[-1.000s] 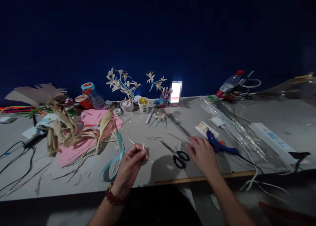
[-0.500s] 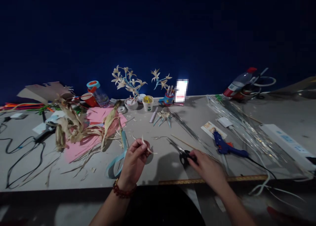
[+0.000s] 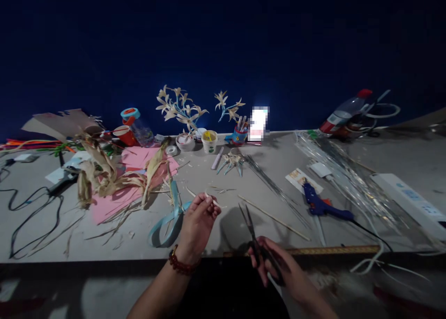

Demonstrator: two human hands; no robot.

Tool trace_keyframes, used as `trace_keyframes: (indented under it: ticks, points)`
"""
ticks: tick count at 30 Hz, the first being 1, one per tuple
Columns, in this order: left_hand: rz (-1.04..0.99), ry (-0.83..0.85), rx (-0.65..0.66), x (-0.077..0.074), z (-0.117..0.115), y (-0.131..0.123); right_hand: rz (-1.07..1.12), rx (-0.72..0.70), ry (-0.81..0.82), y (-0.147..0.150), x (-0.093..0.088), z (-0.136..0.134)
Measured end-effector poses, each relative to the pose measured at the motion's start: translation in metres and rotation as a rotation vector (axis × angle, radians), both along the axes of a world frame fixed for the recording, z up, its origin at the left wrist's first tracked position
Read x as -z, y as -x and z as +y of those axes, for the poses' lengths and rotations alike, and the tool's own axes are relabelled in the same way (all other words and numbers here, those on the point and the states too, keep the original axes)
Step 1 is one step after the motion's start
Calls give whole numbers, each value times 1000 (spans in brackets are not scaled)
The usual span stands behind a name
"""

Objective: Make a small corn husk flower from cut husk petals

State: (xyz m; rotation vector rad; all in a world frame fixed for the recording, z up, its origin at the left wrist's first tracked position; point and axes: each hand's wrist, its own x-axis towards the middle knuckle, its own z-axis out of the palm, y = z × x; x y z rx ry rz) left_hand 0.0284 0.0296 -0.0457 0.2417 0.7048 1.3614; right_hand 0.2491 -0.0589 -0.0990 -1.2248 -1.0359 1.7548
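My left hand (image 3: 199, 221), a beaded bracelet at its wrist, pinches a thin pale strip (image 3: 219, 204) that looks like corn husk. In my right hand (image 3: 287, 265) is a pair of black-handled scissors (image 3: 249, 222), its blades slightly apart and pointing away from me. A gap separates the blades from the strip. Beside my left hand lies a loop of light blue ribbon (image 3: 157, 228). A thin stick (image 3: 275, 216) rests on the table just past the scissors. Farther back sits a small group of pale husk flowers (image 3: 232, 163) with blue stems.
Dried corn husks (image 3: 104, 179) and pink paper (image 3: 116, 205) cover the left side. Husk-flower branches (image 3: 181, 109) stand in a small pot near white cups (image 3: 209, 144). At right are a blue glue gun (image 3: 324, 209), wires (image 3: 268, 182), a power strip (image 3: 407, 198) and a bottle (image 3: 344, 112).
My right hand has lifted the scissors off the table and drawn them toward me, blades now apart. My left hand has shifted slightly right with the strip.
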Motion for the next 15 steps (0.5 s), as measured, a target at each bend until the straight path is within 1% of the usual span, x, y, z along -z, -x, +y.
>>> trace_keyframes:
  ticks: [4,8,12,15]
  points:
    - [0,-3,-31,4,-3,-11,53,-65,9,28,-9,5]
    - [18,-1,-55,8,-6,-21,58,-13,-14,47,-20,16]
    - [32,10,-54,8,-8,-24,67,5,-31,52,-21,21]
    - [52,16,-49,6,-9,-23,46,-31,-25,51,-20,22]
